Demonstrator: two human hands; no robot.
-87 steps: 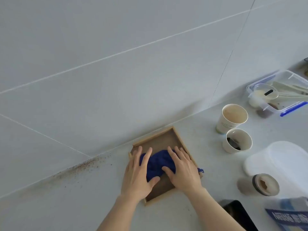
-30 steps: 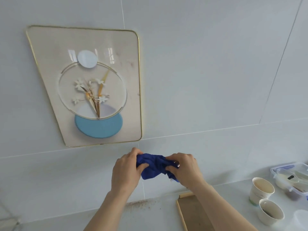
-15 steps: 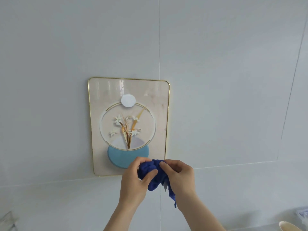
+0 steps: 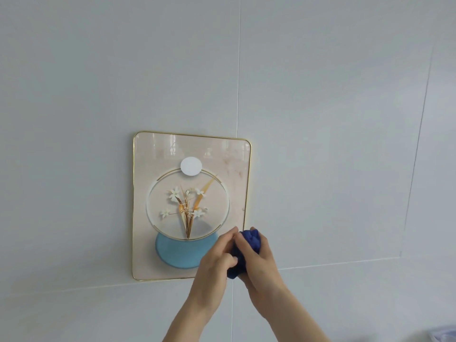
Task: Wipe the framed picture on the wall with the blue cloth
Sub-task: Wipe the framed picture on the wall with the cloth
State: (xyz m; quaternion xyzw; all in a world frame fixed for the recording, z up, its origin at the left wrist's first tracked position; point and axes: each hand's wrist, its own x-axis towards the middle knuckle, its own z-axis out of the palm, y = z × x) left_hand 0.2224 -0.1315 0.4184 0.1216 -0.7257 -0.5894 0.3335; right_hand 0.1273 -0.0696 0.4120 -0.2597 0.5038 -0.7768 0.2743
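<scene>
The framed picture [image 4: 190, 183] hangs on the pale tiled wall; it has a thin gold rim, white flowers in a ring and a light blue disc below. A bunched dark blue cloth [image 4: 249, 245] is held in front of its lower right corner. My right hand [image 4: 261, 265] wraps the cloth from the right and below. My left hand [image 4: 217, 260] pinches the cloth's left side with fingertips and thumb. Most of the cloth is hidden between the two hands. The picture's lower right corner is covered by them.
Large grey-white wall tiles [image 4: 345, 119] with thin joints fill the view. A blurred bit of a container [image 4: 444, 338] shows at the bottom right corner.
Both hands lifted the cloth from the wooden tray on the counter up to the wall. Since half a second ago the hands with the cloth rose to the picture's lower right corner.
</scene>
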